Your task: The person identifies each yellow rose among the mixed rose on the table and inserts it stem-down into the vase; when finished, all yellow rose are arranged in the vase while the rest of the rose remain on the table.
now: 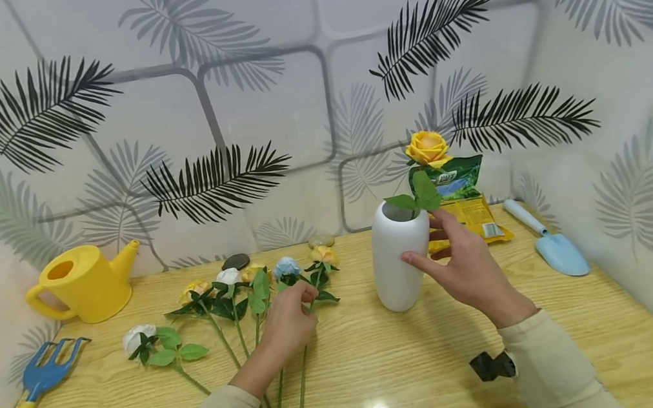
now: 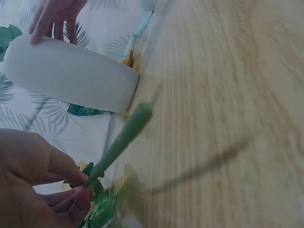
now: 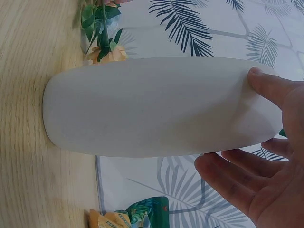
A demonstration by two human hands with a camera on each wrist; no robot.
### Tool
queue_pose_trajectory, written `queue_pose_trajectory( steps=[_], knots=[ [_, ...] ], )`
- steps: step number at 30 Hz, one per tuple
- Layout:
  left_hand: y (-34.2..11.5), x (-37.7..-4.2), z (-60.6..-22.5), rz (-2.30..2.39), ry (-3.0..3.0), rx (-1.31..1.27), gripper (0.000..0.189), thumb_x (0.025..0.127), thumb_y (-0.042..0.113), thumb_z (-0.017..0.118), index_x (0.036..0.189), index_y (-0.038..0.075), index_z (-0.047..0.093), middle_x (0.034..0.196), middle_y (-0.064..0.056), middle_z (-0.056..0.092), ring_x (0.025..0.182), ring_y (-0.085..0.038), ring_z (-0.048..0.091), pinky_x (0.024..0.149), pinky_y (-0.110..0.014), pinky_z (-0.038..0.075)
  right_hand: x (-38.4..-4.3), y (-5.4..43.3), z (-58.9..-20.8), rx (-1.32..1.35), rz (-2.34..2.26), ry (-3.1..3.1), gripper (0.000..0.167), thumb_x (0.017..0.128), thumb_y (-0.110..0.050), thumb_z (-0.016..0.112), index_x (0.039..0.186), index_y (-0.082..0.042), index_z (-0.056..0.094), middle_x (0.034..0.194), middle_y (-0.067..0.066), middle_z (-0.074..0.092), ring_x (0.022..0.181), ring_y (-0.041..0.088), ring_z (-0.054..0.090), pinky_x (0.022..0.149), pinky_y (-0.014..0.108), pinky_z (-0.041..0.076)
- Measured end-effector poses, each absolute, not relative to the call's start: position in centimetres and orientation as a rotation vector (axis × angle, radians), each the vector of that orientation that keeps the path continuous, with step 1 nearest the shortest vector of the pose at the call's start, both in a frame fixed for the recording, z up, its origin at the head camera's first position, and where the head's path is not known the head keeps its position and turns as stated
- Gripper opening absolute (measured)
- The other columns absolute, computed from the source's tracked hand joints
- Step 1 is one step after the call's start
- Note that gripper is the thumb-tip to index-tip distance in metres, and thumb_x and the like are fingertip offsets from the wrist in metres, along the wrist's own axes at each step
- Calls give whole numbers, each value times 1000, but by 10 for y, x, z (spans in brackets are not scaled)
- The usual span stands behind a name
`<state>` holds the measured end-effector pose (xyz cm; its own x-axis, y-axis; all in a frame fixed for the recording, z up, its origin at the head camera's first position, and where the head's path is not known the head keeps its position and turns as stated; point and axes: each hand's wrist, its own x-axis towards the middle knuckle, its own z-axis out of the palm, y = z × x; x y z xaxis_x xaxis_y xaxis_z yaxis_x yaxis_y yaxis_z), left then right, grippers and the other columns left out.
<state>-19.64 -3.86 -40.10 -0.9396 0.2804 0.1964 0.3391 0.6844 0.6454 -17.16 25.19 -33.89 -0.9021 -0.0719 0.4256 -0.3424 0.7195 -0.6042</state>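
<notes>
In the head view a white vase (image 1: 396, 263) stands upright on the table, with a yellow rose (image 1: 428, 148) and its green leaves rising from the mouth. My right hand (image 1: 467, 263) grips the vase near its top, thumb on the front and fingers round the far side. Left of the vase, my left hand (image 1: 288, 317) pinches the stem of a yellow-orange rose (image 1: 324, 255). That green stem (image 2: 124, 137) points up off the wood in the left wrist view, casting a shadow. Beside the hand lie a blue rose (image 1: 287, 267), a white rose (image 1: 228, 277) and other yellow ones.
Another white rose (image 1: 139, 340) lies farther left. A yellow watering can (image 1: 85, 286) and a blue hand fork (image 1: 46, 371) stand at the left. Behind the vase is a green and yellow packet (image 1: 470, 214); a light blue trowel (image 1: 560, 251) lies at the right.
</notes>
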Motion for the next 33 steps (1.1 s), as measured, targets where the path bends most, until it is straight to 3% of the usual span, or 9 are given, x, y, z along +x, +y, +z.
queue_pose_trajectory(
  steps=[12, 22, 33],
  knots=[
    [-33, -200, -378, -1237, -2651, -519, 32, 82, -13, 62, 110, 1, 68, 110, -17, 70, 64, -12, 52, 57, -25, 43, -172, 251, -339, 326, 1004, -2550, 72, 89, -34, 78, 142, -2, 41, 129, 22, 62, 110, 37, 67, 85, 50, 60],
    [-6, -196, -303, -1393, -2277, -663, 30, 86, -12, 61, 113, 0, 66, 112, -14, 68, 81, -21, 64, 69, -31, 57, -172, 252, -339, 314, 1009, -2564, 73, 89, -36, 77, 143, -2, 40, 130, 22, 61, 112, 37, 65, 85, 50, 60],
    [36, -202, -241, -1536, -1998, -876, 34, 86, -13, 62, 118, -5, 64, 113, -19, 65, 84, -27, 65, 73, -30, 59, -172, 252, -338, 315, 1017, -2562, 73, 89, -36, 77, 143, -3, 39, 129, 22, 61, 112, 38, 66, 85, 51, 60]
  ],
)
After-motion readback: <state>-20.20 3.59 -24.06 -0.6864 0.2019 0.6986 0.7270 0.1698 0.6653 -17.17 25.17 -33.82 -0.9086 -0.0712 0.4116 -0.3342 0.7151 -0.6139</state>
